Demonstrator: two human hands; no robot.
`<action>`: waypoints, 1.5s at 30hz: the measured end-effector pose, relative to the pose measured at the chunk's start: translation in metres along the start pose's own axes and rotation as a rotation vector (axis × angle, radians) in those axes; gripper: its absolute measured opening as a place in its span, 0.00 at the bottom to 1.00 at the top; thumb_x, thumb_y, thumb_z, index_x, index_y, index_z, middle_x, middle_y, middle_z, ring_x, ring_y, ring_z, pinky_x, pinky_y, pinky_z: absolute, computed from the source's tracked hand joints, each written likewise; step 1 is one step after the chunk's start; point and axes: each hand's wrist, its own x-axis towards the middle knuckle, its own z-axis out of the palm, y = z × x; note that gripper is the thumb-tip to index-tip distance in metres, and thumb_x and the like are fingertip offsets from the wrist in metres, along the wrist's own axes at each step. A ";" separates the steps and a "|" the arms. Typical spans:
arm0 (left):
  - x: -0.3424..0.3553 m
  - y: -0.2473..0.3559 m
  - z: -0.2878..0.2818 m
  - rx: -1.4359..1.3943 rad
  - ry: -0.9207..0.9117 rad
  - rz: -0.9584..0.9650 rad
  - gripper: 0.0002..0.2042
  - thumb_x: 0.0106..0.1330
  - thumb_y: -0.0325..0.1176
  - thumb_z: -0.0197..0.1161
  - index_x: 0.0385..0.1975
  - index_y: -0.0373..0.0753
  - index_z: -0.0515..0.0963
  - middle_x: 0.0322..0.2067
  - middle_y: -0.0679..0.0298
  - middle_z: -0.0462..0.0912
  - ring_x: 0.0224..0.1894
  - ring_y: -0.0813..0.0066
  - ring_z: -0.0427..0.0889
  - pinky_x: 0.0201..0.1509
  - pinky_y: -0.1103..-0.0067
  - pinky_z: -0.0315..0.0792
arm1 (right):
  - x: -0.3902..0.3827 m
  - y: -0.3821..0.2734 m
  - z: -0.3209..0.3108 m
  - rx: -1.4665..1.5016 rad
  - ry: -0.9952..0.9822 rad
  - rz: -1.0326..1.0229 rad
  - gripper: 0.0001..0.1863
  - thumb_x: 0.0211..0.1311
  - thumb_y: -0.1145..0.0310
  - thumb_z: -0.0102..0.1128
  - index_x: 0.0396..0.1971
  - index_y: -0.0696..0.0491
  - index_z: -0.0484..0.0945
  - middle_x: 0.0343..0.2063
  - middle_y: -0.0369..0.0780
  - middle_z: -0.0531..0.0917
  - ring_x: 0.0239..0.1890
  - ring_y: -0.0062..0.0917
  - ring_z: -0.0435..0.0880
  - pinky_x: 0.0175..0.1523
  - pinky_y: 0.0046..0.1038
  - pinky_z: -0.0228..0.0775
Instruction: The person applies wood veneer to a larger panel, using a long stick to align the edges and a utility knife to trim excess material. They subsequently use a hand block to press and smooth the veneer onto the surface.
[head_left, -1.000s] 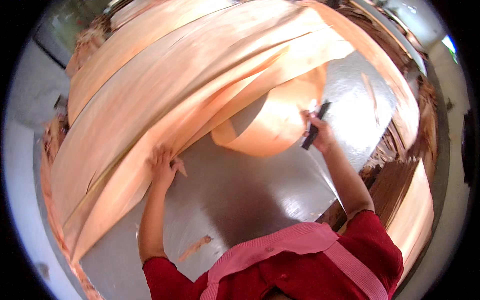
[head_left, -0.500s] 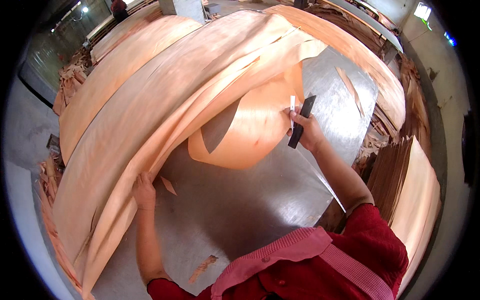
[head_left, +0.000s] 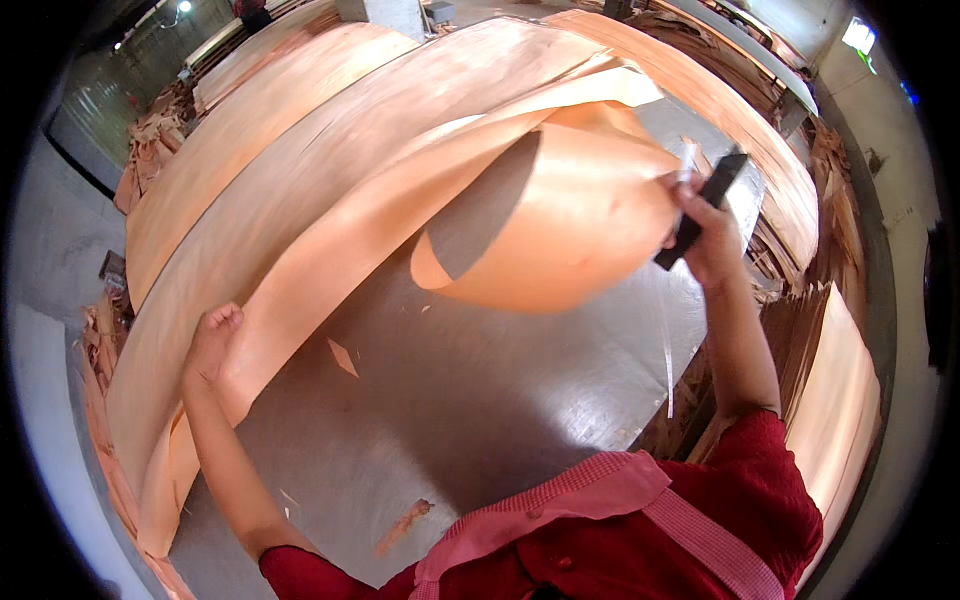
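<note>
A thin orange-tan wood veneer sheet [head_left: 570, 225] curls up in a loose roll over the grey metal tabletop [head_left: 470, 390]. At its right edge my right hand [head_left: 708, 225] is closed, gripping the sheet along with a flat black bar-shaped tool [head_left: 702, 208] and a small white piece. A narrow white strip [head_left: 668, 350] hangs below that hand. My left hand [head_left: 213, 338] is closed in a fist against the veneer at the left, where a long fold [head_left: 330, 270] of the sheet runs past it. Whatever its fingers hold is hidden.
Large veneer sheets [head_left: 270, 160] lie layered beyond and to the left. A stack of veneer [head_left: 825, 370] stands at the right, and more sheets [head_left: 700, 85] lie at the far right. Small veneer scraps [head_left: 405, 525] dot the tabletop. A concrete pillar [head_left: 395, 15] rises behind.
My right hand has moved right and slightly away, drawing the curled veneer with it. My left hand has shifted left and up along the veneer. The fold between them has opened out.
</note>
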 end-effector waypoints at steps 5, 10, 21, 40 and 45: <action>0.022 0.008 0.006 1.128 0.509 0.111 0.08 0.56 0.34 0.54 0.27 0.36 0.73 0.29 0.64 0.75 0.34 0.69 0.73 0.40 0.74 0.65 | -0.004 -0.036 -0.026 0.028 0.075 -0.179 0.11 0.52 0.69 0.53 0.33 0.60 0.72 0.29 0.37 0.75 0.32 0.19 0.74 0.37 0.20 0.67; 0.004 0.037 0.159 0.891 0.416 0.718 0.34 0.48 0.44 0.62 0.55 0.41 0.58 0.56 0.57 0.56 0.57 0.57 0.54 0.57 0.57 0.49 | -0.019 -0.053 -0.058 0.072 0.072 -0.152 0.10 0.53 0.72 0.53 0.36 0.58 0.73 0.34 0.38 0.76 0.39 0.23 0.74 0.48 0.24 0.65; 0.167 0.027 0.146 1.019 0.273 0.261 0.37 0.50 0.43 0.62 0.60 0.48 0.51 0.61 0.63 0.52 0.62 0.60 0.52 0.58 0.58 0.54 | 0.010 -0.085 -0.081 0.017 0.033 -0.255 0.11 0.56 0.71 0.51 0.39 0.60 0.71 0.36 0.39 0.77 0.41 0.23 0.75 0.50 0.24 0.64; 0.198 0.065 0.132 0.916 0.615 0.661 0.09 0.59 0.39 0.52 0.25 0.41 0.73 0.24 0.59 0.77 0.26 0.60 0.78 0.28 0.68 0.72 | -0.028 -0.207 -0.077 -0.321 0.431 -0.372 0.15 0.62 0.61 0.43 0.42 0.55 0.70 0.37 0.38 0.76 0.37 0.24 0.75 0.46 0.25 0.66; 0.100 0.103 0.158 0.994 0.568 0.840 0.07 0.59 0.35 0.49 0.26 0.40 0.73 0.23 0.58 0.76 0.26 0.61 0.77 0.26 0.69 0.72 | -0.096 -0.194 -0.057 -0.289 0.371 -0.334 0.16 0.60 0.61 0.47 0.41 0.57 0.68 0.34 0.40 0.74 0.33 0.22 0.75 0.38 0.25 0.69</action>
